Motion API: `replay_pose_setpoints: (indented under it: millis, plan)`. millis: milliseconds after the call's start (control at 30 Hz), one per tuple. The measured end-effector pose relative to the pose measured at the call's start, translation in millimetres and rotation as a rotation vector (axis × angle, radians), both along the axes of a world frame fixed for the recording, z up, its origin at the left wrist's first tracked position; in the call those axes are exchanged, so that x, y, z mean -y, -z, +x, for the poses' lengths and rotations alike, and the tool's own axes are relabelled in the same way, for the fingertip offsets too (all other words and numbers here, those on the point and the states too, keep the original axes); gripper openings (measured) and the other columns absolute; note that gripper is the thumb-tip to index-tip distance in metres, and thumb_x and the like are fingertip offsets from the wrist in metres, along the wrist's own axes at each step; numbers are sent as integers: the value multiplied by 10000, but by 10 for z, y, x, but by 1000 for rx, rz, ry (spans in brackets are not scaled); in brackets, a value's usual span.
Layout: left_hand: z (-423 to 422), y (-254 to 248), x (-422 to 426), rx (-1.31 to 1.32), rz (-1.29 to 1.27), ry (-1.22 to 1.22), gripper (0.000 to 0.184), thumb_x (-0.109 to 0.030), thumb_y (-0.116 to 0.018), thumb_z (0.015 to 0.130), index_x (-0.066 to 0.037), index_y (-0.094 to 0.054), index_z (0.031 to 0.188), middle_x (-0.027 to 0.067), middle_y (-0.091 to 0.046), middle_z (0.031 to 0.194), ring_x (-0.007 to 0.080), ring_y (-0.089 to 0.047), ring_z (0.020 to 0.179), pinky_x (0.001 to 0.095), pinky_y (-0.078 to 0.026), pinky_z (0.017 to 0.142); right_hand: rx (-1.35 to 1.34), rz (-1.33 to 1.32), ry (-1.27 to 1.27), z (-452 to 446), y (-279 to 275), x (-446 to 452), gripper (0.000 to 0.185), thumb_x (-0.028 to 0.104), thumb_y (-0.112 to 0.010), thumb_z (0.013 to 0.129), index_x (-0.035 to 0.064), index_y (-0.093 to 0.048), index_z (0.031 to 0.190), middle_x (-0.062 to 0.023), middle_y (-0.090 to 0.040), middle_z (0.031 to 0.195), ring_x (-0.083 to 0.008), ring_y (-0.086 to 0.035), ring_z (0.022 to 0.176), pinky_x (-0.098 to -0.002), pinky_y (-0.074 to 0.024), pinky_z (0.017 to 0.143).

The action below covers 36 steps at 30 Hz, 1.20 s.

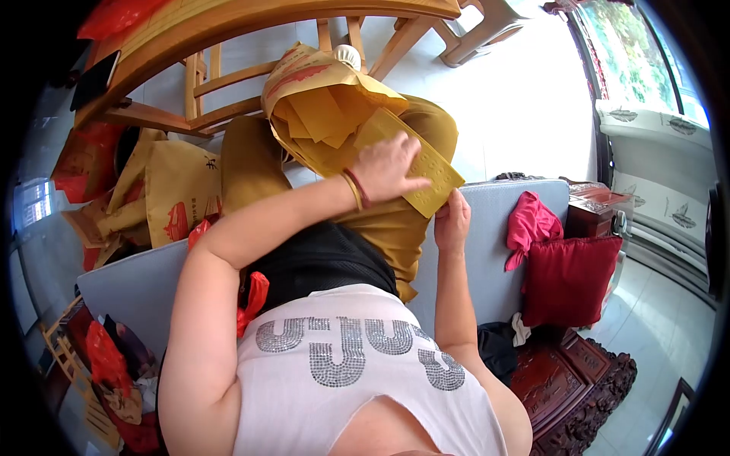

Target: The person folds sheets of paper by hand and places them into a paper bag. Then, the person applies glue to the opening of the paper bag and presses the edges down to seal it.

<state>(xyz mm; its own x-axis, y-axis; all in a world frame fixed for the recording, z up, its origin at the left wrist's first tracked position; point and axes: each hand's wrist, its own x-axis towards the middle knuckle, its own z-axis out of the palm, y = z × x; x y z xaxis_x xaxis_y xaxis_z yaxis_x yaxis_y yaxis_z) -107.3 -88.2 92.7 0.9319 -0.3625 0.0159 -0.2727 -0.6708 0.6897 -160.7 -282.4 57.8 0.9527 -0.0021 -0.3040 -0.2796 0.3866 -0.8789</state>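
A stack of yellow paper [426,199] with rows of small embossed marks lies slanted across my right thigh. My left hand [386,166] rests palm down on the paper, its fingers apart and the thumb stretched toward the right; a red and a yellow band circle the wrist. At the paper's lower right corner, my right hand [452,216] pinches the edge between thumb and fingers. An open brown paper bag [285,83] with red print stands between my knees, with loose yellow sheets [323,118] inside. The stack's upper end overlaps the bag's mouth.
A wooden table [205,34] curves across the top left. More brown bags [181,190] are left of my legs. I sit on a grey-blue cushion [487,235]; a pink cloth [532,224] and red pillow [570,280] are at its right. A plastic stool [483,34] stands beyond.
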Motion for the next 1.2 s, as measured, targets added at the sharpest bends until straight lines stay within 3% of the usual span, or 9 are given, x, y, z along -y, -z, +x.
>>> replay_pose_setpoints:
  millis: [33,167,267,467,767,867,967,1200]
  plan:
    - [-69,74,99,112,4,-47,401,-363,-655,732,-66,-448,904,110,-490,879,275,-572,764,382,-480,664,-11,-26,23,9,-39,-43,241,177,-437,929,-29,-554,972,-28,-586,818,-74,-517,689,-202,-408,613]
    - [-62,233,218,46,-82,-57,318,-232,-670,711,-60,-461,878,106,-498,849,286,-570,770,381,-478,667,-2,-61,-14,-10,-69,-6,256,200,-428,936,-17,-564,943,-16,-566,780,-67,-501,670,-201,-395,600]
    - [-26,234,158,-16,-163,5,302,-235,-668,715,-57,-471,858,98,-508,842,281,-567,771,378,-475,675,11,-54,-17,-11,-27,-2,263,209,-425,938,-12,-567,941,-24,-575,795,-72,-508,678,-206,-401,608]
    - [-117,107,182,156,-227,59,257,-205,-653,727,-62,-483,856,96,-514,852,268,-561,773,364,-469,682,74,51,-37,-17,87,69,299,201,-409,942,-59,-543,1005,-72,-593,902,-120,-557,775,-250,-448,688]
    - [-135,307,409,215,-107,5,173,-177,-628,741,-60,-509,785,89,-521,787,254,-557,763,347,-469,664,48,50,-53,-36,104,110,284,177,-418,938,-66,-537,1024,-69,-587,908,-122,-558,795,-263,-461,711]
    - [-152,116,325,82,-236,6,197,-201,-639,736,-62,-507,780,89,-525,789,255,-558,756,345,-469,662,58,89,-62,-29,116,122,279,168,-419,937,-68,-534,1032,-71,-587,916,-123,-561,802,-264,-463,711]
    - [-170,129,354,132,-178,-22,210,-217,-646,733,-64,-512,785,88,-533,794,255,-561,759,345,-469,662,57,101,-69,-41,84,88,272,159,-416,936,-65,-533,1033,-71,-590,916,-125,-564,792,-263,-465,704]
    - [-119,149,310,-38,-299,16,173,-192,-629,743,-55,-542,803,89,-551,802,256,-567,753,353,-467,659,39,80,-53,-27,50,79,257,154,-421,933,-56,-543,1018,-74,-595,920,-126,-568,777,-262,-467,693]
